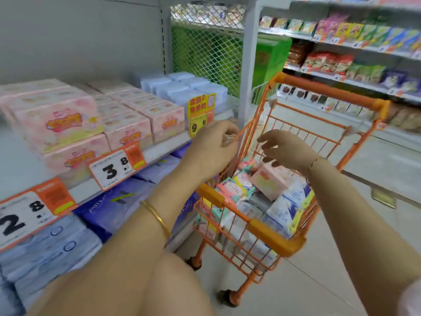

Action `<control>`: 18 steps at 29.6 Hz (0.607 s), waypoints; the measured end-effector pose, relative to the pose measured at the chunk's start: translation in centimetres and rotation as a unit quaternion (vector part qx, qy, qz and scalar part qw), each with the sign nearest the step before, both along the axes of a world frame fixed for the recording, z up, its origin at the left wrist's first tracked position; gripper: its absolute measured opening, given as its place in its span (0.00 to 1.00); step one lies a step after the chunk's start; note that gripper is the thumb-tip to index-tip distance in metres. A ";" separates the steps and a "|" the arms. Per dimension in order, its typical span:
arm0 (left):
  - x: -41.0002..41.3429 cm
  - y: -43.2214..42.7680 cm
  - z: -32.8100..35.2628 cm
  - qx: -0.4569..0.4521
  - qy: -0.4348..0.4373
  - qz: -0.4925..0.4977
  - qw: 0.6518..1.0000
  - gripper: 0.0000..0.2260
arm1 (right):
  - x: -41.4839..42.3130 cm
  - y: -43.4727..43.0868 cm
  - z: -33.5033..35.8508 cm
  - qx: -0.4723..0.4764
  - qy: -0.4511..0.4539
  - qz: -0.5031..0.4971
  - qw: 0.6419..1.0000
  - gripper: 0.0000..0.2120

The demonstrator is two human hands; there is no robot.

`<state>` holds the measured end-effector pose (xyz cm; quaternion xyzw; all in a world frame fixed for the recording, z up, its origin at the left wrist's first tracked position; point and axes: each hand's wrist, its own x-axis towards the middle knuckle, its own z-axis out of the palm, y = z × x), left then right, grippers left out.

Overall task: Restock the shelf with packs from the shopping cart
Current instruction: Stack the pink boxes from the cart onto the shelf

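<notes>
Packs (268,192) fill the shopping cart (275,238), at three o'clock from the shelf (164,147). Left hand (211,147) grips its rim, likely steadying it; right hand (287,149) hovers loosely spread, empty, at the packs' twelve o'clock.

Behind the shelf (166,145) on my left rose a plain grey panel (79,37), with a slotted upright (162,37) at its right end. Next to that stood a white mesh screen (205,49), green showing through it, then a white post (249,65). A green box (271,58) sat just behind the post. Across the aisle, to my right, ran tiers of white racks (296,35) filled with bright snack bags (328,61) and small price tags (335,40). The floor (341,270) under me was pale tile, with a brass plate (383,198) set in it. The light was even and soft.
</notes>
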<state>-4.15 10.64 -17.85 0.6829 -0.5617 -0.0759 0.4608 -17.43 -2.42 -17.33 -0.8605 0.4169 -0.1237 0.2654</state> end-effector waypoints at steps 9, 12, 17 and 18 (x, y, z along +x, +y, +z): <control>-1.4 -2.9 -1.5 0.053 0.044 -0.037 0.997 0.11 | 0.6 -4.9 -6.1 0.026 0.273 -0.064 0.960 0.29; -1.2 -3.0 -1.5 0.056 0.061 -0.034 0.996 0.10 | 1.1 -4.6 -6.7 -0.004 0.314 -0.056 0.948 0.23; -1.0 -3.0 -1.6 0.053 0.056 -0.037 0.996 0.11 | 1.0 -4.2 -6.4 0.032 0.256 -0.063 0.964 0.23; -1.0 -2.8 -1.6 0.053 0.055 -0.037 0.996 0.11 | 1.3 -4.6 -6.6 0.056 0.217 -0.074 0.972 0.21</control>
